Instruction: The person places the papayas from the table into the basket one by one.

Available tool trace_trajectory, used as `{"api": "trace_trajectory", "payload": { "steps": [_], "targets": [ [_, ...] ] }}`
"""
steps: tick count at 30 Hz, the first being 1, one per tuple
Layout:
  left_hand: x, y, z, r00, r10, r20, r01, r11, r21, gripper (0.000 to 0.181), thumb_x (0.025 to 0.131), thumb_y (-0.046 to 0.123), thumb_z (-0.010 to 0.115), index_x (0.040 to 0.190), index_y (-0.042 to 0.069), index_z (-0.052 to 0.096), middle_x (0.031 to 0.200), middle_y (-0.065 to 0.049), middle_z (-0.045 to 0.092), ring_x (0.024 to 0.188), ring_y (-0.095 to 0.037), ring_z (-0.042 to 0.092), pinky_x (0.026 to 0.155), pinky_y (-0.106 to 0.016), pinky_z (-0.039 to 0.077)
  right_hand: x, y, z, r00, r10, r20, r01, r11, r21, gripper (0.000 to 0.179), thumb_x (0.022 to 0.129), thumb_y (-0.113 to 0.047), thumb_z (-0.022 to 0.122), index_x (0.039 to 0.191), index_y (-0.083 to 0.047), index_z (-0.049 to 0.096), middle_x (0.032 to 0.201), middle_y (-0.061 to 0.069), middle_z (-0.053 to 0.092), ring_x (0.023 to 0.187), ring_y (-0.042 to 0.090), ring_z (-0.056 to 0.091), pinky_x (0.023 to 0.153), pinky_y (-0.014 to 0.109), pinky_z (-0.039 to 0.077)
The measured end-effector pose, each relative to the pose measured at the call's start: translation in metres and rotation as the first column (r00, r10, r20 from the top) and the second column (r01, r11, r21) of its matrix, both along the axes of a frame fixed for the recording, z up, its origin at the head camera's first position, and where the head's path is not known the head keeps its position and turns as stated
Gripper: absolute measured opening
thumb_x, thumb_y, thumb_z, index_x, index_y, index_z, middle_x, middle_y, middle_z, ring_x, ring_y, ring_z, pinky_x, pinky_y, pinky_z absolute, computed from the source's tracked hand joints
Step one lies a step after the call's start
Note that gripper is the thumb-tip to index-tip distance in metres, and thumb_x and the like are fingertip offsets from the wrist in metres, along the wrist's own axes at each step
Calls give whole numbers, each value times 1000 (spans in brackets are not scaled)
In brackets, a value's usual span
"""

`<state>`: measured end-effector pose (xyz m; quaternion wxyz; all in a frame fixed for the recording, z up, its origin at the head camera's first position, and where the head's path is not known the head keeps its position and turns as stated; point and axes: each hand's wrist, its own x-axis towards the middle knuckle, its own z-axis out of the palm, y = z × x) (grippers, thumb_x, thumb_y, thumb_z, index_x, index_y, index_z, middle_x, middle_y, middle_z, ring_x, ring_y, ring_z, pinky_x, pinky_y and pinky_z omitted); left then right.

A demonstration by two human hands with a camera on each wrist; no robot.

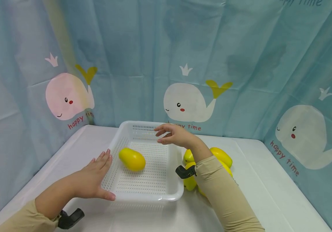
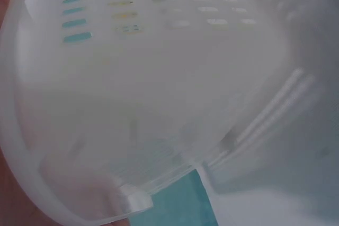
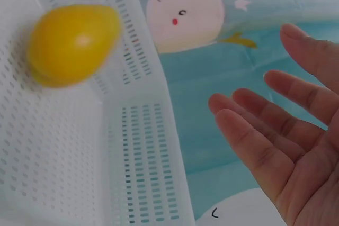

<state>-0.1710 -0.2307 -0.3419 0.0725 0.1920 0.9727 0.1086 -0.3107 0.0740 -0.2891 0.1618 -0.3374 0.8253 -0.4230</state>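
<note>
A white perforated plastic basket (image 1: 154,197) stands on the table with one yellow mango (image 1: 132,159) in it, near its left wall. My left hand (image 1: 93,178) lies along the basket's left rim, fingers straight and thumb at the front left corner. In the left wrist view the basket wall (image 2: 148,72) covers most of that hand. Over the basket's far right part hangs my right hand (image 1: 175,134), its fingers loosely bent around nothing. The right wrist view shows the same hand (image 3: 296,136) apart from the mango (image 3: 74,43).
Several yellow mangoes (image 1: 221,156) lie in a group right of the basket, partly hidden behind the right forearm. A white cloth covers the table (image 1: 273,190). Blue curtains (image 1: 134,58) with whale prints close off the back and sides.
</note>
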Motion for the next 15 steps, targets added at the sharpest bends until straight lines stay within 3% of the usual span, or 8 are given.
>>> {"api": "trace_trajectory", "payload": {
  "steps": [15],
  "targets": [
    [0, 0, 0, 1000, 5, 0, -5, 1000, 10, 133, 52, 76, 64, 142, -9, 14, 150, -24, 3, 137, -42, 3, 104, -62, 8, 0, 4, -1, 1000, 15, -19, -15, 1000, 15, 42, 85, -23, 66, 125, -18, 55, 117, 0, 59, 99, 15, 59, 87, 29, 49]
  ]
}}
